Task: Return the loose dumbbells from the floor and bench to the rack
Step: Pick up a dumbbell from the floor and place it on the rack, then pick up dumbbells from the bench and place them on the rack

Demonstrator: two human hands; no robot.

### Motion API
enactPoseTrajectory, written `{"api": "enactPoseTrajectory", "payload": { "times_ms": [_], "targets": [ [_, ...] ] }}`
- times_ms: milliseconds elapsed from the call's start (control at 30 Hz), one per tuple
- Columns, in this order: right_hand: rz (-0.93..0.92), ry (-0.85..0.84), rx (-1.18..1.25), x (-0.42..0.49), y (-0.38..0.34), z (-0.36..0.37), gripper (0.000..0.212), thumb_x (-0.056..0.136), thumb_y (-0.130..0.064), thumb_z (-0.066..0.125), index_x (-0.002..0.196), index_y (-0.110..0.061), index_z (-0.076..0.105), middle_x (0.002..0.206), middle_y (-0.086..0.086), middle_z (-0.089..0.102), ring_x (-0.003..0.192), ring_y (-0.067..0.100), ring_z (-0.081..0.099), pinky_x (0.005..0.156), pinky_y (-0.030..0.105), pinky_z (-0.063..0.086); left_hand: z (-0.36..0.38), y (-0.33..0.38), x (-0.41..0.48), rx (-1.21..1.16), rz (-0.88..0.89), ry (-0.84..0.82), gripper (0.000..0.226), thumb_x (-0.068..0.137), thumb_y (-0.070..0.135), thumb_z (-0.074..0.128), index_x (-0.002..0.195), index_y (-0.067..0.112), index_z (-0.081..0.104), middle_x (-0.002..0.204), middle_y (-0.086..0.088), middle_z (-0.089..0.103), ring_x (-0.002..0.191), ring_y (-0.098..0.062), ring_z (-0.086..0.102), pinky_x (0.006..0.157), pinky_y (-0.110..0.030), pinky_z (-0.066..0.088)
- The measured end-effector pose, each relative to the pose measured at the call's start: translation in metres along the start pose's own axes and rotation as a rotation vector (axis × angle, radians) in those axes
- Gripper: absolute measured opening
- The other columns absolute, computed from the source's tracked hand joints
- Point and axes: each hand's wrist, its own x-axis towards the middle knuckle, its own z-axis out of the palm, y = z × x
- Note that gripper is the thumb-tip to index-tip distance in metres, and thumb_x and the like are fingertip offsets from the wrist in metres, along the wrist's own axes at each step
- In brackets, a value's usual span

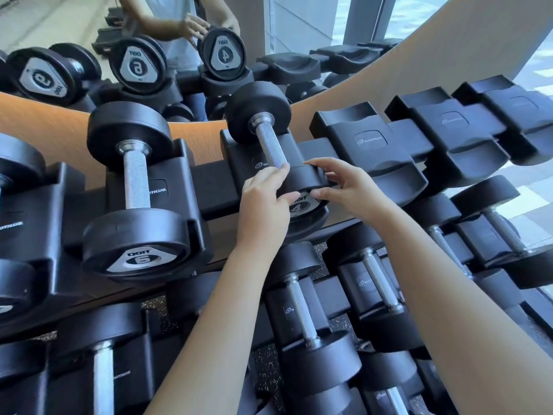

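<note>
Black "4" dumbbell, knurled steel handle

One head-worn camera gives the only view. It looks forward and steeply down from above the rack, close enough that the top tier fills the middle of the frame and the lower tier runs off the bottom edge. The wide lens bends straight lines, so the mirror edge behind the rack curves across the top. Both forearms reach in from the bottom edge toward the centre. The mirror shows the same rack from the opposite side.
</note>
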Motion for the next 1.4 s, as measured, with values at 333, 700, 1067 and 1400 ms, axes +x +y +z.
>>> {"api": "enactPoseTrajectory", "payload": {
  "times_ms": [333,700,1067,1400],
  "targets": [
    [-0.045,0.073,-0.079,-0.002,0.007,0.009,0.05,0.078,-0.006,0.068,0.124,-0.024,0.055,0.12,0.009,0.056,0.111,0.026,0.051,0.093,0.009,0.034,-0.001,-0.005,-0.006,-0.008,0.026,0.059,0.046,0.078,0.005,0.068,0.123,0.009,0.057,0.109,0.014,0.046,0.112,-0.014,0.045,0.089,0.007,0.018],
    [0.06,0.223,-0.069,-0.044,-0.009,0.023,0.041,0.088,-0.018,0.061,0.127,-0.028,0.052,0.124,-0.005,0.053,0.114,0.013,0.054,0.101,0.029,0.041,-0.029,-0.011,-0.041,0.017,-0.055,-0.116,0.047,0.087,0.012,0.059,0.133,0.016,0.047,0.145,-0.002,0.038,0.133,-0.017,0.033,0.109,-0.024,0.022],
    [-0.009,0.289,-0.616,-0.148,-0.059,0.101,0.041,0.088,-0.033,0.055,0.128,-0.021,0.054,0.12,-0.001,0.059,0.106,0.019,0.058,0.09,0.03,0.045,-0.105,-0.017,-0.129,0.475,0.26,-0.119,0.04,0.079,0.024,0.055,0.115,0.007,0.061,0.123,-0.013,0.06,0.117,-0.034,0.053,0.094,-0.057,0.041],
    [-0.086,0.304,-0.877,-0.229,-0.111,0.235,0.041,0.082,-0.032,0.055,0.119,-0.017,0.06,0.116,0.004,0.064,0.113,0.028,0.058,0.092,0.058,0.041,-0.21,-0.05,-0.232,0.549,0.265,-0.062,0.035,0.084,0.027,0.051,0.113,0.011,0.063,0.125,-0.007,0.06,0.121,-0.03,0.05,0.098,-0.056,0.035]
  ]
}}
